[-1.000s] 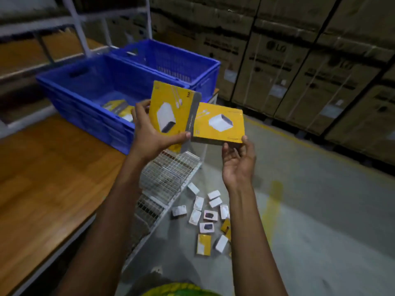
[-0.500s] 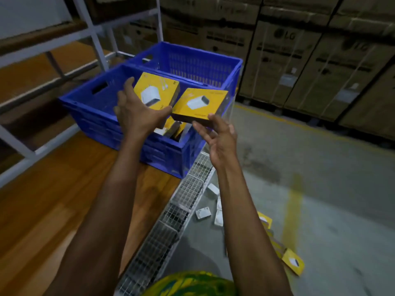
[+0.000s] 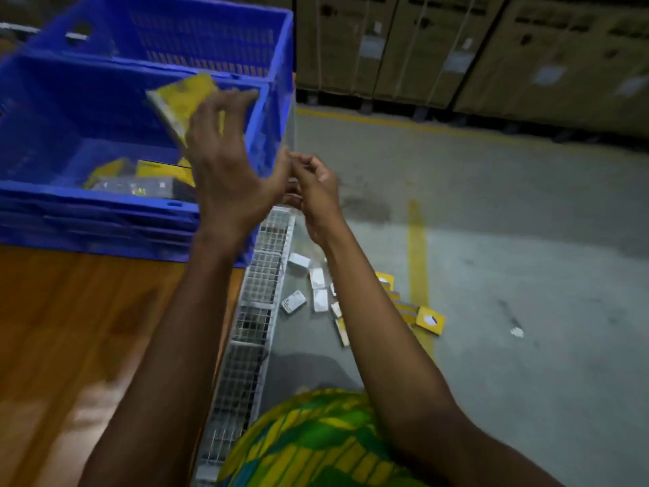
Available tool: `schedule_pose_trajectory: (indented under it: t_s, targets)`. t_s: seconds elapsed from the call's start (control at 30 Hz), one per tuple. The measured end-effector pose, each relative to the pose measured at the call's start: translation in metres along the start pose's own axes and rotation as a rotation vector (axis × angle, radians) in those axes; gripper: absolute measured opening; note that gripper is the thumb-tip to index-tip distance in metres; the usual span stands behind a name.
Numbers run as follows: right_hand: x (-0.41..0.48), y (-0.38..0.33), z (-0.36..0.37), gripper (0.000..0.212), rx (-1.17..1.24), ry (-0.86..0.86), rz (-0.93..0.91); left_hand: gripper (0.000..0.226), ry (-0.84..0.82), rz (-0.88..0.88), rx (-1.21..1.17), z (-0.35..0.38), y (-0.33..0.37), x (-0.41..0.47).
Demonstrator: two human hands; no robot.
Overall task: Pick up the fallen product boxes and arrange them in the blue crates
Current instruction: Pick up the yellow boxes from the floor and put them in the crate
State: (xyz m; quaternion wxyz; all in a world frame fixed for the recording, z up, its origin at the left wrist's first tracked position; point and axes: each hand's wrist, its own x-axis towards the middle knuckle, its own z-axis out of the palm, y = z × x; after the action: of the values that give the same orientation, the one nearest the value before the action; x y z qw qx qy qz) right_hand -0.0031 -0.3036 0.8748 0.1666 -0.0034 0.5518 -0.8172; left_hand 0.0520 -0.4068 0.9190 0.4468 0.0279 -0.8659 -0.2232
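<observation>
Two blue crates stand on the wooden table, the near crate (image 3: 105,200) in front of the far crate (image 3: 210,19). My left hand (image 3: 224,170) hangs over the near crate with its fingers spread and its thumb apart. A blurred, tilted yellow product box (image 3: 182,101) sits just beyond those fingers, above the crate's inside. Several yellow boxes (image 3: 154,170) lie on the near crate's floor. My right hand (image 3: 316,184) is by the crate's right corner, loosely curled and holding nothing. Several fallen white and yellow boxes (image 3: 318,297) lie on the floor below, one yellow box (image 3: 430,319) further right.
A wire mesh guard (image 3: 260,286) runs along the right edge of the wooden table (image 3: 70,328). Large strapped cardboard cartons (image 3: 456,47) line the back. A yellow line (image 3: 418,258) crosses the grey concrete floor.
Both hands carried a yellow box each over the near crate. Now my right hand is empty and drawn back, and my left hand's fingers have spread off its box.
</observation>
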Motion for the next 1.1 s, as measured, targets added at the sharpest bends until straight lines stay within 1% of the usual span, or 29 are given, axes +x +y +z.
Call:
schedule_pose_trajectory:
  t_s: [0.07,0.13,0.27,0.37,0.47,0.57,0.67,0.77,0.87,0.93,1.0,1.1]
  targets:
    - [0.002,0.0,-0.036,0.009,-0.037,0.09,0.011,0.056,-0.115,0.002,-0.048,0.024,0.013,-0.016]
    - [0.003,-0.001,-0.077,0.006,-0.066,0.168,0.035,0.057,-0.221,-0.051,-0.105,0.046,0.017,-0.036]
    - [-0.003,0.0,-0.171,0.011,-0.098,0.369,0.077,0.064,-0.466,-0.181,-0.176,0.096,0.02,-0.078]
    - [-0.014,0.007,-0.237,0.015,-0.101,0.52,0.112,0.069,-0.655,-0.217,-0.18,0.133,0.023,-0.105]
    - [-0.023,0.015,-0.296,0.017,-0.081,0.626,0.165,0.074,-0.816,-0.253,-0.203,0.17,0.031,-0.131]
    - [-0.024,0.016,-0.345,0.02,-0.071,0.691,0.213,0.074,-0.923,-0.299,-0.243,0.205,0.047,-0.149]
    - [-0.016,0.021,-0.391,0.023,-0.156,0.731,0.252,0.073,-1.001,-0.301,-0.254,0.245,0.071,-0.156]
    - [0.003,0.026,-0.433,0.015,-0.331,0.719,0.287,0.071,-1.058,-0.3,-0.252,0.295,0.097,-0.154]
    - [0.026,0.035,-0.476,0.007,-0.464,0.674,0.324,0.075,-1.139,-0.273,-0.237,0.352,0.119,-0.15]
    - [0.042,0.047,-0.506,0.009,-0.55,0.618,0.329,0.077,-1.182,-0.259,-0.232,0.395,0.129,-0.154]
    - [0.061,0.066,-0.542,0.012,-0.634,0.568,0.359,0.073,-1.206,-0.287,-0.246,0.44,0.134,-0.162]
    - [0.093,0.11,-0.596,0.008,-0.765,0.517,0.409,0.064,-1.208,-0.358,-0.276,0.509,0.126,-0.19]
